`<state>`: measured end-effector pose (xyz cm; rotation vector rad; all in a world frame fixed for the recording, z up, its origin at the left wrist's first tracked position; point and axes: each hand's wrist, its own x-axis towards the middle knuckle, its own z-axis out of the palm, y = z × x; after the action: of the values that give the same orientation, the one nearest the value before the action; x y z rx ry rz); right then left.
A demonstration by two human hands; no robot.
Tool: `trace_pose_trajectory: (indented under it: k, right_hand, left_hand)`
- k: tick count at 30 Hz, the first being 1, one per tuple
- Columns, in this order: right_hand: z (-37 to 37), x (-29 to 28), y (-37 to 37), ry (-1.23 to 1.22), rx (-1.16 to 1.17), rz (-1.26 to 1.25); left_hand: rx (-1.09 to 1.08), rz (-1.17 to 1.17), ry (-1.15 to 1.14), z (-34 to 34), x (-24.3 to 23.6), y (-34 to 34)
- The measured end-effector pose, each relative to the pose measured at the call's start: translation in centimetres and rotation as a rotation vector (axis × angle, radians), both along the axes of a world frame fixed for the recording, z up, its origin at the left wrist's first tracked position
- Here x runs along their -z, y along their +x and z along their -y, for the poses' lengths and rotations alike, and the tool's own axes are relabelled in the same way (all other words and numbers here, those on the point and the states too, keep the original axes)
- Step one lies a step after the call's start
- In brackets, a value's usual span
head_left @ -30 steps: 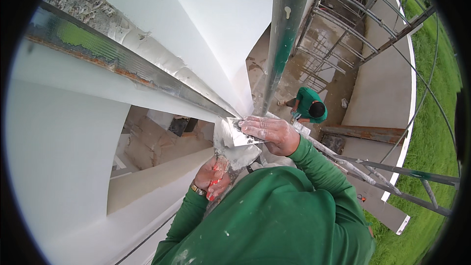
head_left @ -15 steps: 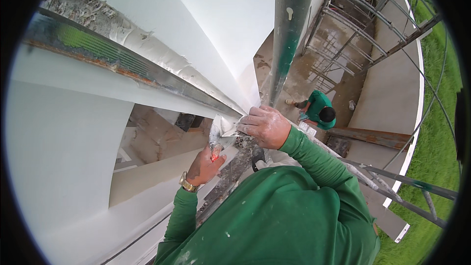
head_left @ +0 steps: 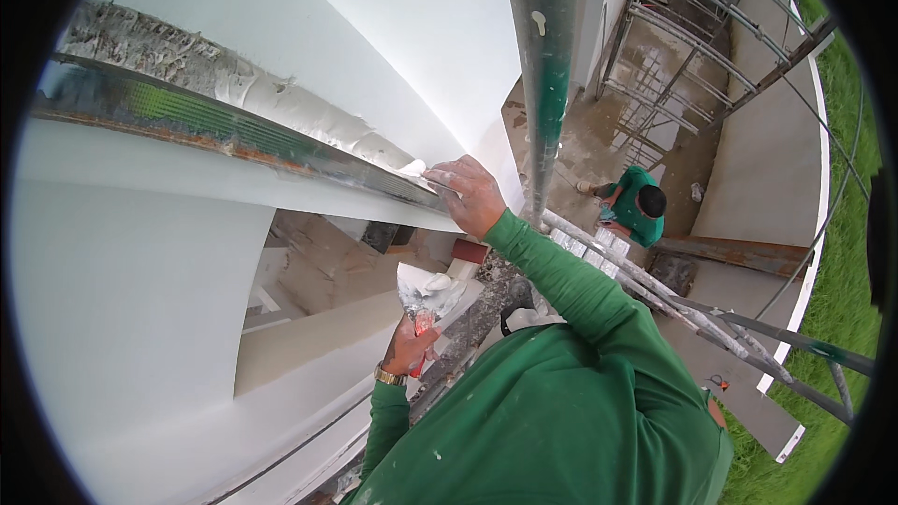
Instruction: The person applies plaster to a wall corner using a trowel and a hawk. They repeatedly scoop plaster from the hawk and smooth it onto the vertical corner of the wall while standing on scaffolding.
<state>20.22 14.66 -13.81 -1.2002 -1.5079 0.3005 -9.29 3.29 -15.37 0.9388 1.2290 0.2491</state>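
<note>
My left hand is closed round the red handle of a putty knife. White paste lies on its broad blade, which points up and away. At the wall, my right hand is closed, its fingertips against a strip of wet white plaster. A small white lump shows at those fingertips, but the hand hides most of whatever it grips. Along the plaster's lower edge runs a long metal straightedge with green and rusty patches.
A scaffold pole rises just beyond my right hand. Scaffold tubes cross at my right. Below, a person in green crouches on the wet floor. A wall opening lies left of the putty knife. A brush-like block rests near the ledge.
My right hand has left the putty knife's blade and moved up and left to the plaster strip. My left hand, with the putty knife, has dropped lower and slightly right.
</note>
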Motion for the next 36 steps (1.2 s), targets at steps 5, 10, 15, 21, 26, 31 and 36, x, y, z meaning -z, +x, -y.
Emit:
trace_pose_trajectory:
  k: [5,10,15,21,26,31,36]
  right_hand:
    - [-3.2,0.5,0.1,-0.109,-0.068,-0.122]
    - [-5.4,0.3,0.7,-0.041,-0.046,-0.062]
    - [-5.5,1.6,1.8,0.087,0.029,-0.071]
    - [-2.1,2.1,2.7,0.068,0.127,-0.147]
    - [-3.8,-0.3,1.9,0.049,-0.147,-0.072]
    - [-5.5,-1.3,1.6,0.106,-0.04,-0.02]
    - [-3.8,-1.2,1.4,0.126,0.076,-0.087]
  left_hand:
    - [-0.066,-0.002,-0.037,1.8,1.1,0.3]
    - [-0.01,0.052,-0.045,1.6,1.0,1.0]
    - [0.034,0.002,-0.048,0.0,-0.2,2.0]
    - [-0.001,-0.002,-0.042,-0.6,-0.2,1.7]
    - [-0.014,0.008,-0.101,-1.0,1.3,1.1]
    - [-0.021,0.014,-0.08,-0.8,0.5,2.1]
    - [0.048,0.003,-0.098,-1.3,1.3,1.1]
